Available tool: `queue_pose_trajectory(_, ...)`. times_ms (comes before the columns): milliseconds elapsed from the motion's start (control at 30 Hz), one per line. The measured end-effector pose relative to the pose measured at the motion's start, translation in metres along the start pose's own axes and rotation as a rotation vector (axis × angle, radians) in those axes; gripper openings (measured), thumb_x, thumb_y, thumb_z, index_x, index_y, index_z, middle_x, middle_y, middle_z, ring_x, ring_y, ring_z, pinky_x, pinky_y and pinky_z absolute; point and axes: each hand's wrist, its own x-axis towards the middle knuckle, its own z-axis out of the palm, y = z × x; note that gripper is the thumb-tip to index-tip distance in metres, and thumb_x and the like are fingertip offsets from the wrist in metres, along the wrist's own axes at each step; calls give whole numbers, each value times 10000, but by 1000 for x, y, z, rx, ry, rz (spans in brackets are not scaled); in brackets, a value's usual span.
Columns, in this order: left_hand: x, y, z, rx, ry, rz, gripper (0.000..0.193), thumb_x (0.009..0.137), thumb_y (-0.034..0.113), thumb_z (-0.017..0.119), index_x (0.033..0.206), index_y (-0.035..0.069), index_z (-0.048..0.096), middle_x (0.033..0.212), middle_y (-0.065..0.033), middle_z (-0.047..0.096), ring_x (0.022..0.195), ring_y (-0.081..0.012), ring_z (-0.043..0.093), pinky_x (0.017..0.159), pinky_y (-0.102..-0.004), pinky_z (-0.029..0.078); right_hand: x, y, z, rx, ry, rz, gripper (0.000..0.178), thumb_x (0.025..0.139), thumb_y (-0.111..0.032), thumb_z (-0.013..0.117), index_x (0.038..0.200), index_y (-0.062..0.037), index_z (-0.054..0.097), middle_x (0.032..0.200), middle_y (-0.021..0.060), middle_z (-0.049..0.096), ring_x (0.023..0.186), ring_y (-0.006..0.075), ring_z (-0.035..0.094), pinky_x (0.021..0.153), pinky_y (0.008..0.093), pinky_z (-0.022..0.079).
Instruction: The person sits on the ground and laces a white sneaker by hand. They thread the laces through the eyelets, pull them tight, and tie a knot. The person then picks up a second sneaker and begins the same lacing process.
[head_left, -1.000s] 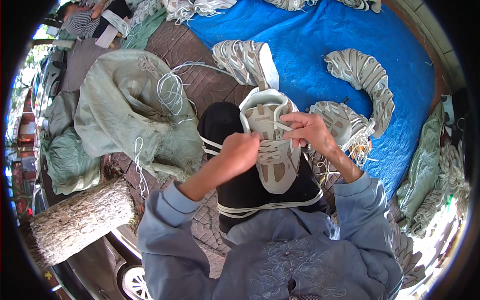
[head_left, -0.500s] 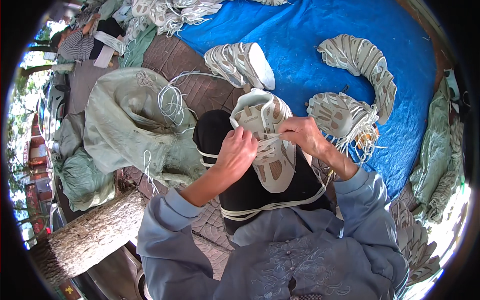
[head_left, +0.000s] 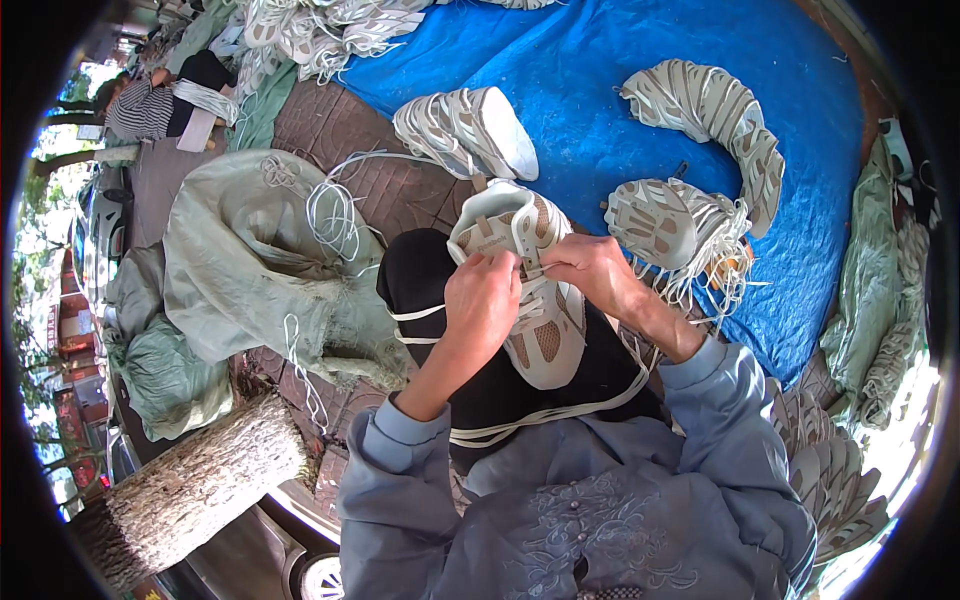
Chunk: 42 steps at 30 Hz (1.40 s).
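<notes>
A white and beige sneaker (head_left: 553, 358) rests on my black-covered lap, toe toward me and opening away. White shoelace (head_left: 533, 297) crosses its tongue. My left hand (head_left: 482, 300) is closed at the left eyelet row, thumb and fingers pinching the lace. On the right side of the tongue, my right hand (head_left: 597, 274) is closed too, fingertips pinched on the lace. The two hands nearly meet over the tongue. Their fingers hide part of the lacing. Loose white cords (head_left: 500, 433) lie across my lap.
Beyond the lap, a blue tarp (head_left: 590, 110) carries a short row of sneakers (head_left: 470, 130), a curved row (head_left: 710, 110) and a laced bundle (head_left: 655, 220). A pale sack (head_left: 215, 290) with white laces lies left, near a tree trunk (head_left: 210, 480). Another person (head_left: 150, 105) sits far left.
My left hand has turned more upright and shifted slightly right, its forearm swinging inward. My right hand has drawn a little left, closer to it. The whole view has shifted slightly.
</notes>
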Motion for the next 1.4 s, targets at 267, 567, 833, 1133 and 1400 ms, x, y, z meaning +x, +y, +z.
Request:
queue_pose_trajectory(267, 4, -7, 1, -415, -177, -319, 151, 757, 150, 523, 813, 84, 647, 677, -163, 601, 668, -322, 596, 626, -390, 468, -3, 1, -6, -315, -46, -162, 55, 662, -126, 621, 701, -95, 599, 653, 31, 550, 621, 207, 564, 518, 314, 459)
queue_pose_trajectory(567, 4, 6, 7, -127, -121, -207, 132, 757, 118, 545, 815, 56, 646, 653, -152, 599, 605, -259, 608, 576, -308, 467, 1, 1, -1, -456, -31, -263, 75, 631, -116, 605, 628, -88, 536, 616, 36, 513, 572, 213, 557, 510, 319, 463)
queue_pose_trajectory(833, 8, 6, 9, -377, -116, -229, 119, 744, 99, 541, 786, 61, 646, 652, -167, 587, 619, -325, 589, 570, -369, 465, 11, -13, -8, -657, -188, -321, 52, 633, -97, 540, 591, -73, 523, 572, 70, 508, 519, 238, 554, 487, 343, 464)
queue_pose_trajectory(1133, 9, 5, 9, -363, -150, -251, 122, 740, 82, 548, 808, 45, 642, 661, -145, 595, 603, -256, 584, 578, -320, 458, 8, -4, 3, -469, -147, -163, 60, 643, -96, 556, 627, -39, 560, 634, 115, 560, 561, 274, 584, 530, 364, 483)
queue_pose_trajectory(1400, 25, -3, 13, -265, -325, -81, 109, 708, 94, 543, 769, 61, 627, 680, -141, 600, 645, -316, 586, 606, -385, 465, 7, 13, 0, -302, -68, -124, 78, 625, -101, 611, 649, -77, 540, 656, 59, 550, 655, 247, 565, 592, 343, 460)
